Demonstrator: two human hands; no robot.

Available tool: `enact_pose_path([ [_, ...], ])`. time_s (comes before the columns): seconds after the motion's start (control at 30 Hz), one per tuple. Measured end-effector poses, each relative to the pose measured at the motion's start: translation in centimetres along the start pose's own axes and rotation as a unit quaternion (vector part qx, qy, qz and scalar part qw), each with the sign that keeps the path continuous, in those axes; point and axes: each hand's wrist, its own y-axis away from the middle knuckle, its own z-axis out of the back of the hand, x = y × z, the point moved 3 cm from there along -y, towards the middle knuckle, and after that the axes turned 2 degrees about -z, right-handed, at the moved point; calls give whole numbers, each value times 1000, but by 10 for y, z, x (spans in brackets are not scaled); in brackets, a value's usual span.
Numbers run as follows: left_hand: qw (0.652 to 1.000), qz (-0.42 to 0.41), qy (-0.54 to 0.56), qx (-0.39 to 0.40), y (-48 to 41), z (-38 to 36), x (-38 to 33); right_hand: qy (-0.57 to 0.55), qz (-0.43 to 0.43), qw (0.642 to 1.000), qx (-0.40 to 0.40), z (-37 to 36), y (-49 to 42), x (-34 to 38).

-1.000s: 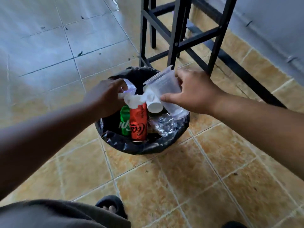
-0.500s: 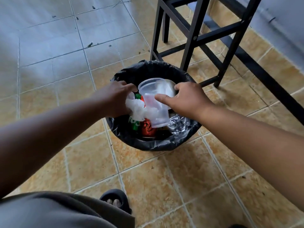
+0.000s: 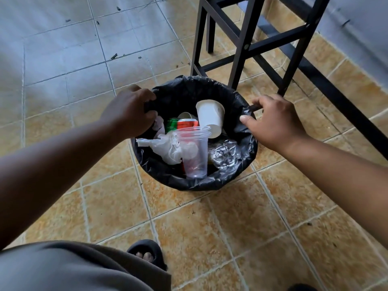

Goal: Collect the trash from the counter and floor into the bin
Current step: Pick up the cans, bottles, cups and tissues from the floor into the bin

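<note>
The left hand [image 3: 128,110] grips the left rim of the bin [image 3: 189,183], the right hand [image 3: 275,120] its right rim; cups [image 3: 195,152], cans [image 3: 186,123] and a crumpled bag [image 3: 168,148] lie inside. The bin stands on tan floor tiles [image 3: 231,227], a black stool frame [image 3: 239,59] just behind it, grey tiles [image 3: 63,49] beyond.

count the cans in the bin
2: green can and red can, side by side in the bin, behind the clear cup; others may be hidden under trash.

Black stool frame [image 3: 241,49] on tan tiled floor [image 3: 231,238]
</note>
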Motion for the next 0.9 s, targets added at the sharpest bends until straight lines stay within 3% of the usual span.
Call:
enact_pose_path([
  [0.17,995,87,-46,22,-6,-9,22,-22,-59,996,57,-10,4,-18],
  [0.6,988,130,-45,71,-8,-18,33,-99,-86,989,74,-20,0,-27],
  [0.9,972,211,79,75,34,103,-30,-98,-138,979,110,102,26,36],
])
